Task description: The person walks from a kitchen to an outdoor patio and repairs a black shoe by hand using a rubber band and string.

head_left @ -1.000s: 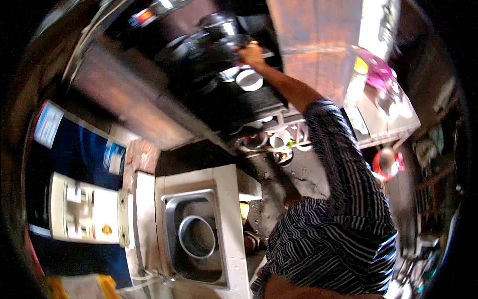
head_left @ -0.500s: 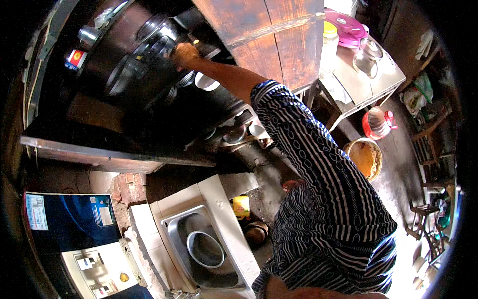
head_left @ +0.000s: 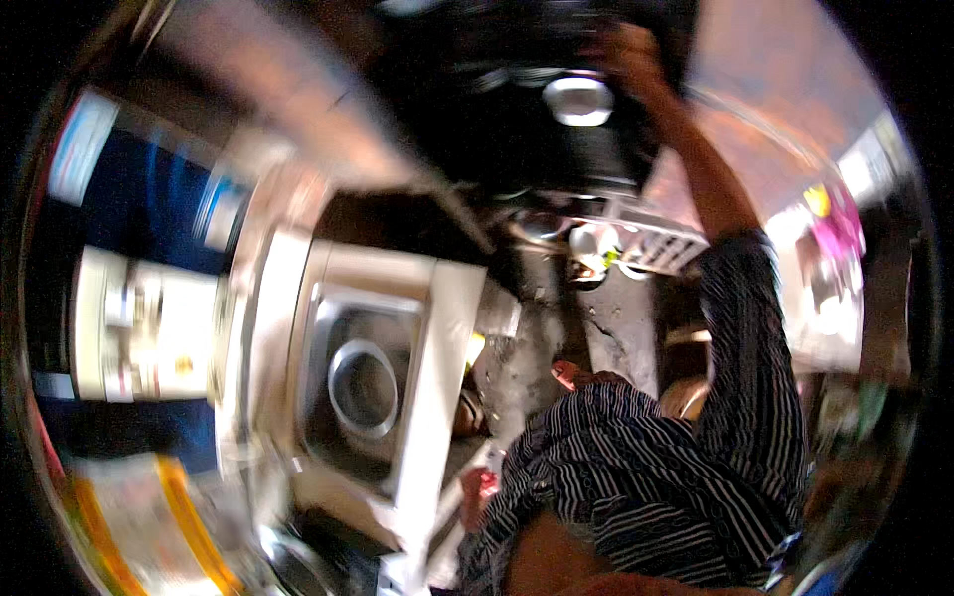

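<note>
My right hand [head_left: 628, 55] reaches up into a dark cupboard, smeared by motion. Its fingers are too blurred to show whether they hold anything. Just below and left of it sits a white bowl [head_left: 578, 102], with dim stacked dishes around it in the shadow. Low in the picture, beside the sink counter [head_left: 444, 328], my left hand [head_left: 471, 502] shows partly, with a small red and white thing [head_left: 487, 483] at its fingers. Blur hides how the left fingers are set.
A metal sink [head_left: 316, 397] at left holds a round basin [head_left: 364, 389]. The cupboard's wooden door [head_left: 785, 89] stands swung out at right; beyond is a table with a pink lidded thing [head_left: 840, 226]. A slatted rack [head_left: 666, 243] stands under the cupboard. A dark blue panel [head_left: 134, 149] lines the left.
The view has swung left, so the cupboard, sink and door sit farther right or higher. My right arm still reaches into the cupboard. My left hand has come into view.
</note>
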The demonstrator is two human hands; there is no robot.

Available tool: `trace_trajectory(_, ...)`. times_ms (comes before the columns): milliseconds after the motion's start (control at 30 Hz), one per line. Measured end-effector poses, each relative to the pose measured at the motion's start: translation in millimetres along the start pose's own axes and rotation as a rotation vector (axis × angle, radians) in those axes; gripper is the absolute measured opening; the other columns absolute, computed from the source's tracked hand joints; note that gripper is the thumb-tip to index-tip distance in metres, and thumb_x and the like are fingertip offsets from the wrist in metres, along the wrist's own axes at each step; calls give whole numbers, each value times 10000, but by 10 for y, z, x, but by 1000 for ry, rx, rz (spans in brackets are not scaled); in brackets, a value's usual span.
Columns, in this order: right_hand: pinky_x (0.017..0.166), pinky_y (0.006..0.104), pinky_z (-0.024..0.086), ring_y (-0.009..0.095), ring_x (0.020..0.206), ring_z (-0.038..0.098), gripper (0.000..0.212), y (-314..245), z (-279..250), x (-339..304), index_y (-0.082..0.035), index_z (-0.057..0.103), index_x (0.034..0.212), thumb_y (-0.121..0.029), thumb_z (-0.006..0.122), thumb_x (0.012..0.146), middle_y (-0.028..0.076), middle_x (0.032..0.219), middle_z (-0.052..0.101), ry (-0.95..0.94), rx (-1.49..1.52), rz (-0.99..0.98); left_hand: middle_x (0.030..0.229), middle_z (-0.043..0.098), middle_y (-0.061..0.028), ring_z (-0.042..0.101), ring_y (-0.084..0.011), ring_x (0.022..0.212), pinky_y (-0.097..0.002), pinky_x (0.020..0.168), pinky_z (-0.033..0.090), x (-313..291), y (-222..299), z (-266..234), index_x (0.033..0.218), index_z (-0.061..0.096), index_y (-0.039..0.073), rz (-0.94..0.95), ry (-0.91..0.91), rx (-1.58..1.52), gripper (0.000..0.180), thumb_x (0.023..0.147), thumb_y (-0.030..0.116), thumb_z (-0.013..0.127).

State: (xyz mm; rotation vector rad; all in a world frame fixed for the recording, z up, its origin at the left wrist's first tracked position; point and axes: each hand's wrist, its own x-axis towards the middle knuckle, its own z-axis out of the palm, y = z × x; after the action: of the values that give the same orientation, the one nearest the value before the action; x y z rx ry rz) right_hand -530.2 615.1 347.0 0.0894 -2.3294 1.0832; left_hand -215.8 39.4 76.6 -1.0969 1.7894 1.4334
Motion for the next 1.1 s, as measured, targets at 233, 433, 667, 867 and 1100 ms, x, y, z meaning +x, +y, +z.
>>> trace_trajectory(233, 598, 322, 477, 246, 704, 586, 111, -937, 603, -2217, -61, 569, 832, -152, 533, 779, 93, 773, 598, -985, 64, -98, 752, 593, -145, 585, -250, 687, -348, 558, 463, -174, -152, 300, 702, 581, 30, 16, 171, -126, 165, 724, 181, 517)
trace_trajectory(433, 658, 356, 455, 292, 751, 568, 61, -1403, 1550, -2328, -82, 583, 773, -113, 534, 755, 97, 784, 583, -1386, 67, -635, 771, 598, -149, 592, -257, 713, -354, 577, 469, -690, -1074, 698, 710, 585, 30, -73, 417, -311, 171, 725, 187, 518)
trace_trajectory(667, 558, 412, 398, 355, 644, 521, 131, -2098, 2214, -2559, -21, 518, 674, -129, 537, 746, 159, 670, 536, -1404, 99, -962, 793, 604, -153, 601, -264, 743, -361, 599, 476, -1408, -1803, 1009, 719, 590, 30, -214, 797, -126, 179, 726, 195, 520)
trace_trajectory(867, 523, 418, 392, 359, 585, 517, 243, -3233, 2353, -3325, -15, 510, 627, -212, 589, 745, 163, 598, 533, -1587, 46, -1165, 589, 583, -44, 544, -147, 470, -300, 405, 457, -1552, -3577, 1736, 655, 582, 66, -468, 737, -955, 117, 722, 146, 529)
trace_trajectory(1100, 587, 380, 435, 299, 659, 557, 156, -4273, 2594, -4457, -40, 521, 741, -186, 574, 745, 116, 682, 571, -1780, 143, -1405, 652, 610, -93, 573, -170, 543, -312, 471, 481, -2367, -3866, 1849, 778, 594, 27, -495, 817, -1457, 145, 706, 95, 488)
